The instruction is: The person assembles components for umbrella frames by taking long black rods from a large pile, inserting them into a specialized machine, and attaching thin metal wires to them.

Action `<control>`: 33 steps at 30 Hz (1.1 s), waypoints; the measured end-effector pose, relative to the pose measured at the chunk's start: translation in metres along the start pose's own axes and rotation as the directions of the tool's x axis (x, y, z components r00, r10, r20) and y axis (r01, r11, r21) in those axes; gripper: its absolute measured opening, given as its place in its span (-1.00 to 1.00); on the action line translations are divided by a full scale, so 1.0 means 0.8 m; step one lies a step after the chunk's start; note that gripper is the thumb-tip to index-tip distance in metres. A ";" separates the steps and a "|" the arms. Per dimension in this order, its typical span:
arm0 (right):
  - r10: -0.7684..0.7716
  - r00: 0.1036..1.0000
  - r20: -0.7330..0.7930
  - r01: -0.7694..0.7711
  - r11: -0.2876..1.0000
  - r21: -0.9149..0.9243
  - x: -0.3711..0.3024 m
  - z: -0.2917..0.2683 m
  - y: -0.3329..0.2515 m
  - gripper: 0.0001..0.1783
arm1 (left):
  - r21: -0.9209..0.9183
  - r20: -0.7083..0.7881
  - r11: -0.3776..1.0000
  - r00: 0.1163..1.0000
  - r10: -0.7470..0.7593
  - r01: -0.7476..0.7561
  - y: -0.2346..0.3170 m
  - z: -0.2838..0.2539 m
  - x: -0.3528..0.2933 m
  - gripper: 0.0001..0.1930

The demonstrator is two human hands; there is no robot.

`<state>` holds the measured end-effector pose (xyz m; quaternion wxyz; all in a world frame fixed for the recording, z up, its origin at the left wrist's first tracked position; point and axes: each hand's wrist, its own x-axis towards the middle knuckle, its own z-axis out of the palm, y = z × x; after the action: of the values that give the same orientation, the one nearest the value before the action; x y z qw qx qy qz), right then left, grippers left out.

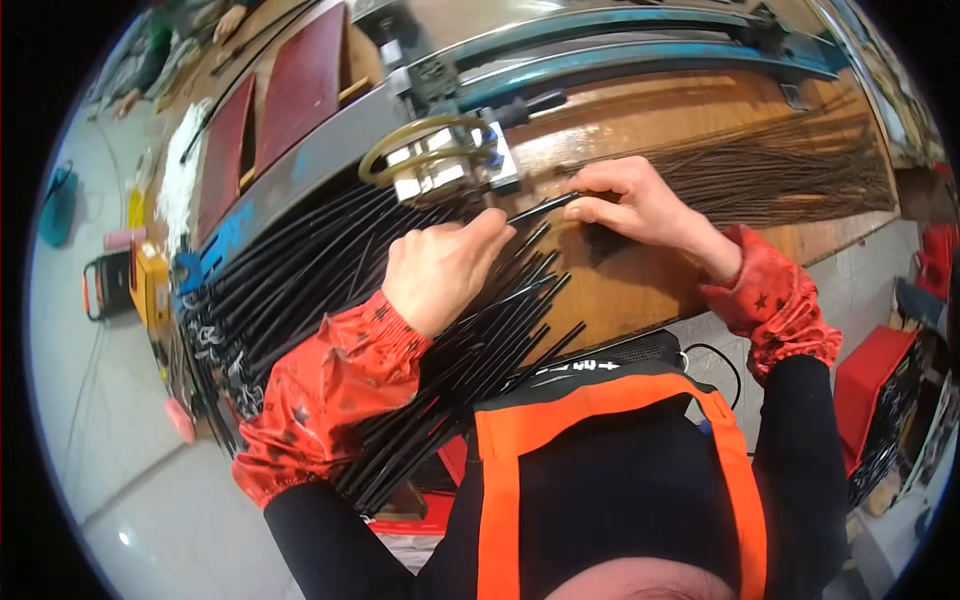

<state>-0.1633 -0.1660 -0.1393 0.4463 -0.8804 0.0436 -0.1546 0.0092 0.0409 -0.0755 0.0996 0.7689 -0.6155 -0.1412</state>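
A thin black rod or tube (543, 208) runs between my two hands, just under a metal machine head (445, 172) with a yellowish hose looped on it. My left hand (440, 268) is closed around the rod's left end, its fingers mostly hidden beneath the back of the hand. Thumb and forefinger of my right hand (635, 203) pinch the other end. Below and left of my left hand lies a large pile of similar black rods (310, 245). Thin dark brown rods (770, 170) are spread out beyond my right hand. Both forearms wear red star-patterned sleeves.
Blue metal rails (620, 62) cross behind the machine head. The wooden tabletop (640, 290) ends near my apron. Dark red boards (300, 85) stand at the far left. A red bin (875, 400) is at the right. Another person's hand (230, 22) shows at the top left.
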 end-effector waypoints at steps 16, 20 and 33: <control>-0.422 0.906 -0.009 0.363 0.791 -0.493 -0.024 -0.017 -0.014 -0.38 | 0.170 0.103 0.979 0.990 0.097 -0.114 0.047 -0.031 0.020 -0.88; -0.462 0.841 -0.283 0.294 0.828 -0.478 -0.020 -0.066 0.031 -0.36 | 0.171 -0.085 0.947 0.953 0.289 -0.272 0.059 -0.064 0.032 -0.85; -0.169 0.854 -0.491 -0.029 0.929 -0.370 0.010 -0.131 0.042 -0.56 | 0.408 -0.032 0.839 0.913 0.408 -0.361 0.048 -0.090 0.149 -0.35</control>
<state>-0.1867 -0.2689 -0.1062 0.2413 -0.8749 0.1564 -0.3897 0.0229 -0.0856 -0.0062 0.0054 0.6406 -0.7660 0.0534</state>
